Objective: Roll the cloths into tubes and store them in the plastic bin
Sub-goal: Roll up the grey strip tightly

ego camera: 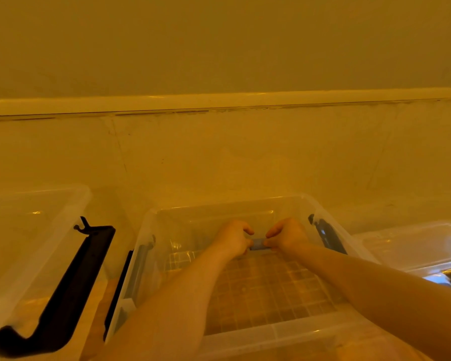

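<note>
From the head camera, both bare forearms reach down into a clear bin (151, 225) on the floor, close to the wall (219, 152). The left hand (233, 237) and the right hand (288, 234) meet low at the bin's far side, knuckles up, nearly touching each other. Between them shows a short grey-blue stretch of a rolled cloth (257, 244), lying across and close above the bin's gridded bottom. Each hand has its fingers curled down round one end of the roll, thumbs toward the middle; the ends themselves are hidden under the hands. Whether the roll rests on the bottom or hangs just over it I cannot tell.

The bin has a dark latch (327, 234) on its right rim and a grey one (141, 259) on its left. Just beside it on the left stands a second clear bin (37, 194), with a black handle (71, 277) swung out along its near side. On the right, partly out of view, lies another clear plastic piece (412, 235) catching a bright glare. A pale skirting board (219, 101) runs along the wall above. The whole scene is under dim yellow light.
</note>
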